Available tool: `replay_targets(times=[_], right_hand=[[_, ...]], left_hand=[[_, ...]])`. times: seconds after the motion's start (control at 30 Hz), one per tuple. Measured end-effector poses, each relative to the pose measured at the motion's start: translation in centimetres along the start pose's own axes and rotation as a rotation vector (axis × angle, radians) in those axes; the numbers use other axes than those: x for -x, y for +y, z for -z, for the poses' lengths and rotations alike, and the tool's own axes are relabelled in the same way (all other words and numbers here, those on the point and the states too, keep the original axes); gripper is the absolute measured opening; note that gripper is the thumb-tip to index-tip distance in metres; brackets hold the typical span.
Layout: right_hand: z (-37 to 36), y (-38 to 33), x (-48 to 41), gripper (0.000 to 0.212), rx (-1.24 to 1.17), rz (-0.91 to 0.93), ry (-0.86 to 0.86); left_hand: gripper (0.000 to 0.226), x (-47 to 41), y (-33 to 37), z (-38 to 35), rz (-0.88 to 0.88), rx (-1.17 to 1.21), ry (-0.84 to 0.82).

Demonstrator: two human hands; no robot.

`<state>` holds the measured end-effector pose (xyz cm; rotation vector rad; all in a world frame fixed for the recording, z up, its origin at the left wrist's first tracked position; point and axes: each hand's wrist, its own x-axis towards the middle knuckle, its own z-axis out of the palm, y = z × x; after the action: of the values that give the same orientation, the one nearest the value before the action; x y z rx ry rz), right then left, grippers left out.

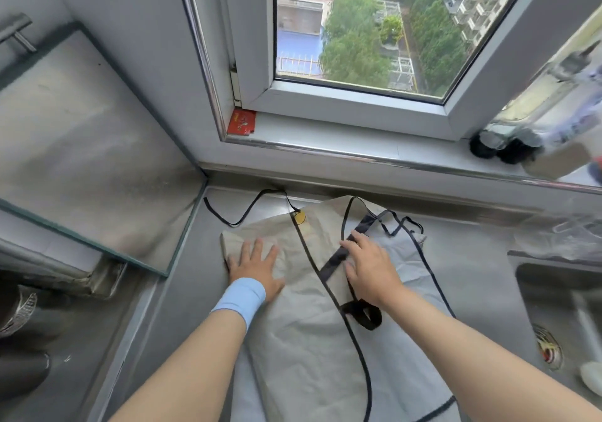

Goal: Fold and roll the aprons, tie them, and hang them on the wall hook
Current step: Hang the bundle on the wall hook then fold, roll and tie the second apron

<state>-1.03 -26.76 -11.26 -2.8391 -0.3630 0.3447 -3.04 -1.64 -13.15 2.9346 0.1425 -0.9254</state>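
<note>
Clock read from the apron's middle, 12 toward the window. One pale grey thin-fabric apron with black edge binding (312, 340) lies flat along the stainless-steel counter (182, 307), running from 6 at the near edge up to 12 below the grey window sill (325, 134). Its left side looks folded in over the middle, with the binding running as a diagonal line down the centre. The left grip (257, 268), with a light blue wristband (241, 301) behind it, is released: palm down at 10, fingers spread on the folded flap, probably pinning the fold so it doesn't spring back. The right grip (369, 270) at 1 is also released, its fingers laid over a wide black band (335, 260) with no pinch visible, likely tucking the strap inside the panel before rolling. A thick black loop (365, 315) sits just under the right wrist. A thin black tie string (241, 213) trails loose on the counter at 11, left free, I judge, for tying later. A small yellow round tag (299, 217) sits at the apron's top edge. Folding stage; rolling, tying and hanging not yet done. No wall hook in view. The steel sink basin (560, 291) is at 3, and a slanted glass panel (81, 147) at 9.
</note>
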Motion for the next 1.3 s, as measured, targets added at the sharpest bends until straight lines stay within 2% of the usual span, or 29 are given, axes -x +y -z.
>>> replay_targets(times=[0.13,0.23,0.37,0.47,0.53,0.63,0.67,0.73,0.8,0.87,1.0,1.1,1.2,1.27,1.3], right_hand=[[1.8,5.0,3.0,0.048,-0.051,-0.155,0.023],[2.6,8.1,4.9,0.054,-0.1,-0.303,0.035],[2.6,11.0,6.6,0.07,-0.294,-0.529,-0.068],[3.2,12.9,7.7,0.081,-0.398,-0.587,-0.148],[3.6,14.0,8.0,0.076,-0.399,-0.588,-0.213],[4.4,15.0,8.3,0.036,-0.451,-0.542,-0.247],[4.9,14.9,8.4,0.029,-0.441,-0.505,-0.25],[6.2,14.0,8.3,0.024,-0.446,-0.411,-0.24],[7.4,12.0,8.1,0.019,-0.589,-0.293,-0.248],[8.3,9.7,7.9,0.015,-0.648,-0.18,-0.28],[9.4,4.9,7.6,0.049,-0.731,0.048,-0.386],[9.4,1.2,8.3,0.041,-0.81,0.156,-0.499],[7.7,-1.6,8.3,0.044,-0.896,0.192,-0.618],[6.7,-3.3,8.0,0.036,-0.955,0.142,-0.594],[6.1,-3.7,7.8,0.033,-0.919,0.115,-0.549]], left_hand=[[0.063,1.1,3.8,1.1,0.009,0.067,0.212],[0.05,3.1,8.8,1.0,-0.091,0.222,0.287],[0.046,5.2,14.9,0.1,-0.187,0.412,0.161],[0.044,6.9,18.5,-0.2,-0.179,0.555,0.042],[0.044,7.8,20.2,-0.2,-0.136,0.663,-0.017],[0.042,8.7,21.9,0.1,-0.039,0.907,-0.11],[0.042,8.9,22.3,0.3,0.0,1.044,-0.136],[0.043,9.6,22.7,1.4,0.076,1.32,-0.208],[0.043,10.2,22.6,2.5,0.106,1.439,-0.257],[0.044,11.0,21.9,3.5,0.119,1.468,-0.237],[0.058,12.6,19.2,5.2,0.171,1.506,-0.192],[0.061,13.7,16.2,5.7,0.257,1.449,-0.103],[0.039,14.4,12.7,4.9,0.342,1.362,0.023],[0.02,15.1,10.0,3.9,0.436,1.39,0.057],[0.018,15.2,8.9,3.4,0.47,1.353,0.07]])
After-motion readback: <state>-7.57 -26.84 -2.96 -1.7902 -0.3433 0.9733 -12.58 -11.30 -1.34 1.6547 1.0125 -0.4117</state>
